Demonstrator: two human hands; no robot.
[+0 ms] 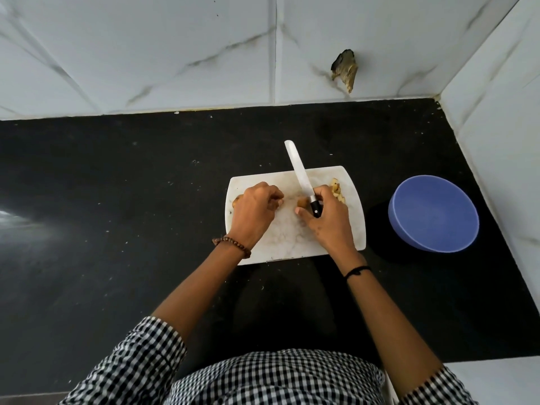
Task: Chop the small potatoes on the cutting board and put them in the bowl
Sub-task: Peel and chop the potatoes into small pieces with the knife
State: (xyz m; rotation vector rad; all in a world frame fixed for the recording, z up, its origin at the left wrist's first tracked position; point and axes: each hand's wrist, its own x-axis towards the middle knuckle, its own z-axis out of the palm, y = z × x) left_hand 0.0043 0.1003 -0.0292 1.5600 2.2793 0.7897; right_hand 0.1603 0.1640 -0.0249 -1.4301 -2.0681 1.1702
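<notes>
A white cutting board (280, 247) lies on the black counter. My right hand (324, 217) grips the black handle of a knife (299, 173), whose white blade points away over the board's far edge. A small potato (303, 202) peeks out just left of that hand. Chopped potato pieces (337, 190) lie at the board's right end. My left hand (254, 210) hovers over the board's left part with fingers curled; a bit of potato (237, 200) shows at its left side. Whether the left hand holds anything is hidden. A blue bowl (432, 213) stands right of the board and looks empty.
The black counter (117, 200) meets tiled walls at the back and on the right, forming a corner behind the bowl. A chipped hole in the back wall tile (344, 68) sits above the board. The counter's front edge is at my waist.
</notes>
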